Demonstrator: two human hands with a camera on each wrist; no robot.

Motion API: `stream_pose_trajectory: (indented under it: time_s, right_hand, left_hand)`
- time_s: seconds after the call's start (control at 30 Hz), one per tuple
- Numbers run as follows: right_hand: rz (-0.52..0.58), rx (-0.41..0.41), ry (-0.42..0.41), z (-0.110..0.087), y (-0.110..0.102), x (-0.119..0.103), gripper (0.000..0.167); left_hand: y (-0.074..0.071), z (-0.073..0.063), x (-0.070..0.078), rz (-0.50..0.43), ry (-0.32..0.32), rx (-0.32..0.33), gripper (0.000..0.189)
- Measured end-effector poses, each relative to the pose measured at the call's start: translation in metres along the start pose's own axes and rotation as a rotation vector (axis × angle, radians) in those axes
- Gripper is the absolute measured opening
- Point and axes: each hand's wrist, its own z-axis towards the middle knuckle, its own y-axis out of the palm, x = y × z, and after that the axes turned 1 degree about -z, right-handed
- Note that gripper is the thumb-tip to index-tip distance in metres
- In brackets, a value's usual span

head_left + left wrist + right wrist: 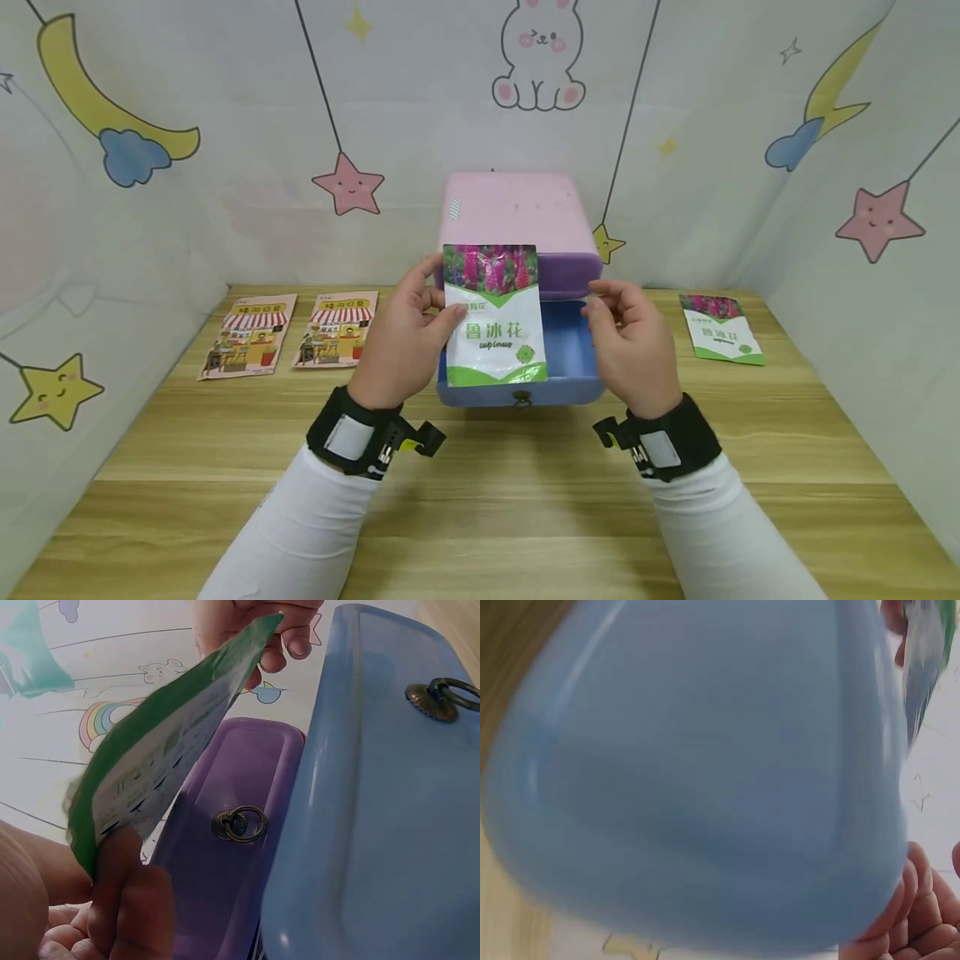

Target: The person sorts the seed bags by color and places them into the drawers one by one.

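Note:
A flower seed packet point(495, 333), white and green with pink blossoms on top, is pinched along its left edge between the thumb and fingers of my left hand point(407, 337). It is held upright above the pulled-out blue drawer point(573, 340). In the left wrist view the packet point(169, 735) is seen nearly edge-on, and the thumb presses its lower end. My right hand point(633, 346) is beside the drawer's right edge, fingers loosely bent, with nothing visible in them. The right wrist view shows those curled fingers point(922, 900) behind the blue drawer front point(705, 765).
Behind the drawer stands the pink cabinet point(517, 208) with a purple drawer point(572, 275) shut above the blue one. Two sunflower-seed style pink packets point(251, 335) lie at the left on the wooden table point(525, 517). A matching green-white packet point(722, 330) lies at the right.

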Motion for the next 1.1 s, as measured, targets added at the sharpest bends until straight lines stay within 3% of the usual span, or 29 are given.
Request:
stream_pose_trajectory:
  time_s: [0.3,0.47,0.67,1.0,1.1]
  right_hand:
    - [-0.162,0.053,0.044,0.012,-0.015,0.016,0.036]
    - [-0.238,-0.008,0.072,0.017,-0.022,0.022,0.04]
    - [-0.343,-0.117,0.044,0.022,-0.025,0.027,0.048]
    - [-0.376,-0.168,0.071,0.023,-0.026,0.032,0.056]
    - [-0.385,-0.183,0.087,0.023,-0.026,0.033,0.058]
  left_hand:
    - [-0.001,0.001,0.0,0.015,-0.041,-0.024,0.068]
    - [-0.003,0.001,0.0,0.024,-0.057,-0.051,0.068]
    - [-0.01,0.0,0.0,0.061,-0.067,-0.102,0.064]
    - [-0.021,0.0,-0.001,0.056,-0.119,-0.205,0.043]
    - [-0.022,0.001,-0.002,0.094,-0.117,-0.224,0.033]
